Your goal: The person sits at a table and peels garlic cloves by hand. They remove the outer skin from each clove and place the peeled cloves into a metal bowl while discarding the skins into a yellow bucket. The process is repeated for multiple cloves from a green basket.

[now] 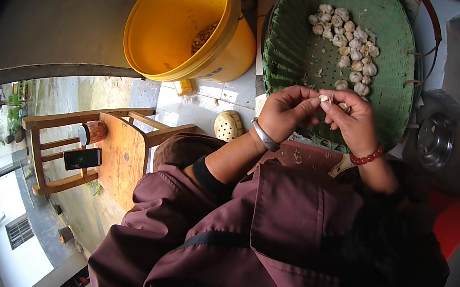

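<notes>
My left hand (pixel 287 111), with a silver bangle at its wrist, pinches a pale garlic clove (pixel 323 98) between thumb and fingertips. From the other side, the thumb and fingers of my right hand (pixel 353 120) meet the same clove. Another piece of garlic (pixel 343 107) sits within the curled fingers of my right hand, which wears a red bead bracelet. Both hands are over the near rim of a green woven basket (pixel 296 40). Inside it, several whole garlic bulbs (pixel 356 45) lie toward the far and right side, with scraps of skin around them.
A yellow bucket (pixel 240 48) stands left of the basket, with small pieces (pixel 204 38) inside. On a wooden chair (pixel 124 152) at left rest a phone (pixel 82 159) and a jar (pixel 93 133). A metal bowl (pixel 435 140) is at right. A perforated clog (pixel 229 126) shows below the bucket.
</notes>
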The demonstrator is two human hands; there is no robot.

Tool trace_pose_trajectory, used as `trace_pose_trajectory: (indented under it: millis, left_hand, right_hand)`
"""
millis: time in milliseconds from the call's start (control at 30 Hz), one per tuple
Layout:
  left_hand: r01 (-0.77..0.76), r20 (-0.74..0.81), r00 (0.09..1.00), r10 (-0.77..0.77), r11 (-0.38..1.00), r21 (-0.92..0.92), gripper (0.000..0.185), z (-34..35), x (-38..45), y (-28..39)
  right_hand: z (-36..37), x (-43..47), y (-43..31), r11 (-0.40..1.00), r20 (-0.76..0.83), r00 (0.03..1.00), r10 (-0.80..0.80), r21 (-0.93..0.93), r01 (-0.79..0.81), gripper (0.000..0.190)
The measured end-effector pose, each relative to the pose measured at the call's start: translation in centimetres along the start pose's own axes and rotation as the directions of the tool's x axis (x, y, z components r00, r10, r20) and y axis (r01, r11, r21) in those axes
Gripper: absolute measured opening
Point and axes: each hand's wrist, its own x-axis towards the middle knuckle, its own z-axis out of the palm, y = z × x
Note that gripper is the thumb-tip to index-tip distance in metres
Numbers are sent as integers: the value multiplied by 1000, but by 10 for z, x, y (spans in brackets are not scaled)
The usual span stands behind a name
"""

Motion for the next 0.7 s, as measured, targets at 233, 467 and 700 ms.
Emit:
trace_pose_trajectory:
  millis: [233,467,700]
  left_hand:
    - [-126,-58,989,137,978,164,14,-2,2,-4]
    - [-136,-100,979,178,935,328,13,-5,0,-8]
    - [-119,-113,979,169,928,354,10,-5,1,-12]
  right_hand:
    - [1,-3,-3,979,-40,998,-55,-198,46,10]
    - [1,2,-1,809,26,928,-373,-480,339,14]
    - [-1,2,-5,680,116,878,-464,-590,436,13]
